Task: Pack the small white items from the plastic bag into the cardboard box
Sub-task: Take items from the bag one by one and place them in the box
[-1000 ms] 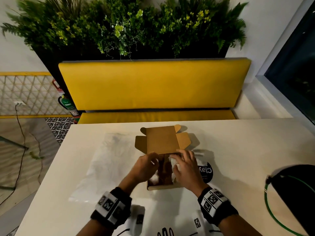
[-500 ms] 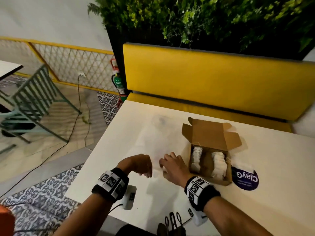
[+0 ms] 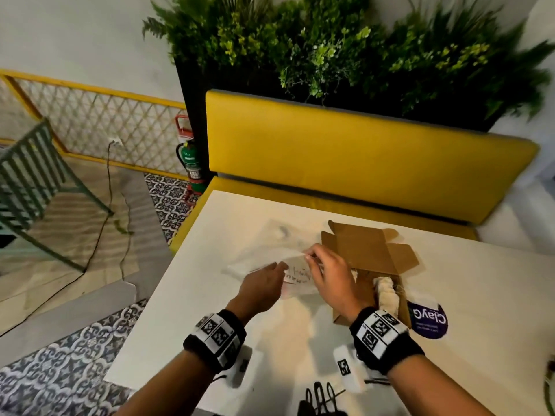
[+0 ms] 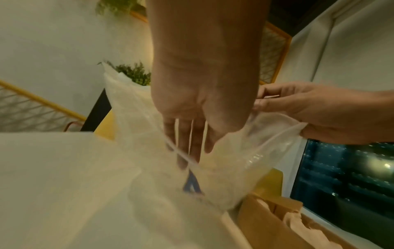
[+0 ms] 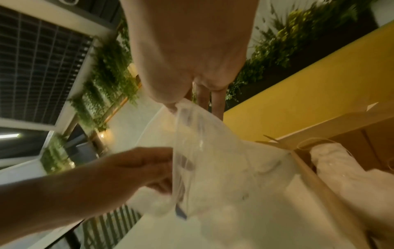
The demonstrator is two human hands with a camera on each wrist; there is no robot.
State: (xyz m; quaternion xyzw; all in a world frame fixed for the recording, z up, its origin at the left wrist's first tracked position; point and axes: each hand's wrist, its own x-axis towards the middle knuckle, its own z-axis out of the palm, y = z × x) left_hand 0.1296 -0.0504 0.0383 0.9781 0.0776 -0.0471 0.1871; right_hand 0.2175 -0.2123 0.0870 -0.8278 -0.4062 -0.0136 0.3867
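The cardboard box (image 3: 371, 283) stands open near the table's (image 3: 450, 370) far edge, a white item (image 3: 387, 292) already inside; the right hand (image 3: 329, 277) pinches the plastic bag's (image 3: 270, 259) mouth while the left hand (image 4: 198, 107) reaches in, fingers straight (contents blurred); more packing seemingly remains.

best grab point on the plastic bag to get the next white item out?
Probably the mouth rim. The right hand already pinches the plastic bag at its upper edge, lifting it open beside the cardboard box. The left hand enters with straight fingers; the limp film needs that rim hold.
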